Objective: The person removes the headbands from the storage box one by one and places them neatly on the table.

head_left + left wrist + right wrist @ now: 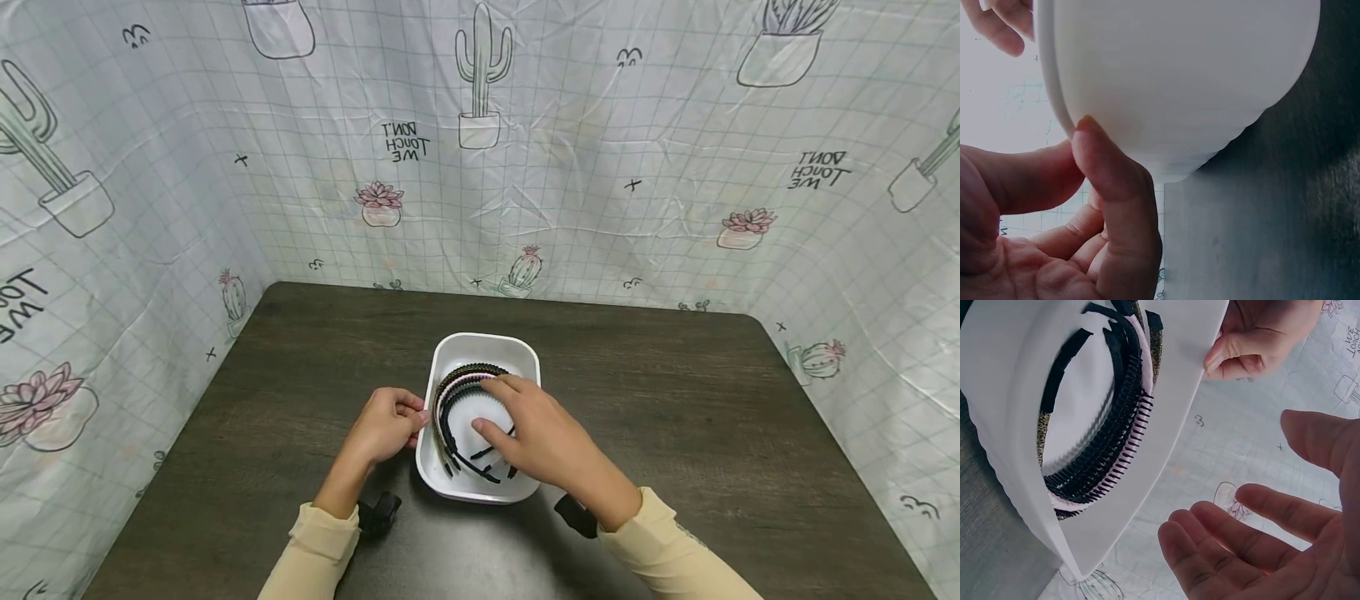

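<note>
This looks to me like a small curtained-off nook; whether it belongs to a home or a studio, I can't tell. Wrinkled white cloth (570, 179) closes in the back and both sides, printed with potted cacti (482, 67), grid lines and lettering (405, 142). Within it stands a dark wood-grain surface (660, 400), and the white tub (487, 343) of headbands (442, 400) on it is ordinary household stuff.

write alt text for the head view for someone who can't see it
A person's left hand pinches the edge of a white tray of dark and pale pink headbands, while the right hand hovers open above it. The tray sits on a dark table before a cactus-print cloth.
</note>
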Demonstrator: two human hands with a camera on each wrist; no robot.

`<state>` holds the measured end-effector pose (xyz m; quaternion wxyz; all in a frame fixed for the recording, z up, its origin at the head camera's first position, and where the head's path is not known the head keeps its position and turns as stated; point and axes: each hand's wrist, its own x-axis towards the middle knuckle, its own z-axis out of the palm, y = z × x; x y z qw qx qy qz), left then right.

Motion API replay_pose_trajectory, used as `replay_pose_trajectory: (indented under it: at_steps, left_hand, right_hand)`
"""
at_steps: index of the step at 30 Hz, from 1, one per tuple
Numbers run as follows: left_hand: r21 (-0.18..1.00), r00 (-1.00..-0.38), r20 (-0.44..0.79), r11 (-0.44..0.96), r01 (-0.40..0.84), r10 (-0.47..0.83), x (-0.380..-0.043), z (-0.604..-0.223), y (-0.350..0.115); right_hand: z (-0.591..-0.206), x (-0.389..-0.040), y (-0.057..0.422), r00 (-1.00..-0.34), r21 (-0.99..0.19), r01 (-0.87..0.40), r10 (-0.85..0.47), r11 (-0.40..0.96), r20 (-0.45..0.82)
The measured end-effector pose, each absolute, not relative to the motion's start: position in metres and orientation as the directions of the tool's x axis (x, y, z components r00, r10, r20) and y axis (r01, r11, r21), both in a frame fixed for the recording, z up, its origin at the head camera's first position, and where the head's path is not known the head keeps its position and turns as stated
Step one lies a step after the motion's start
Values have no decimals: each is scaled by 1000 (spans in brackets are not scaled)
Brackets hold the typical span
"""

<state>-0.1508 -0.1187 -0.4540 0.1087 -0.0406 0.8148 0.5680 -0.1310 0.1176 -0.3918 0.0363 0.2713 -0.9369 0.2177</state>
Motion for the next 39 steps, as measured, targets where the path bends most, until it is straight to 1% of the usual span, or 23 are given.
replay_pose_trajectory:
  at_steps: [9, 19, 31, 39]
  left_hand:
    - [915, -972, -229, 354, -196, 55, -151, -454, -119]
    - [914, -971, -234, 352, -201, 54, -152, -454, -119]
    - [924, -970, -236, 325, -204, 63, -153, -456, -121]
    - [929, -971, -227, 318, -192, 78, -153, -455, -121]
  right_hand:
    - [-394, -143, 115, -836, -400, -545, -515, 737, 192]
    - [-391, -153, 109, -841, -427, -528, -523, 734, 140]
    - [-392, -172, 98, -829, -442, -526, -555, 727, 75]
    - [-395, -183, 90, -819, -451, -531, -571, 718, 55]
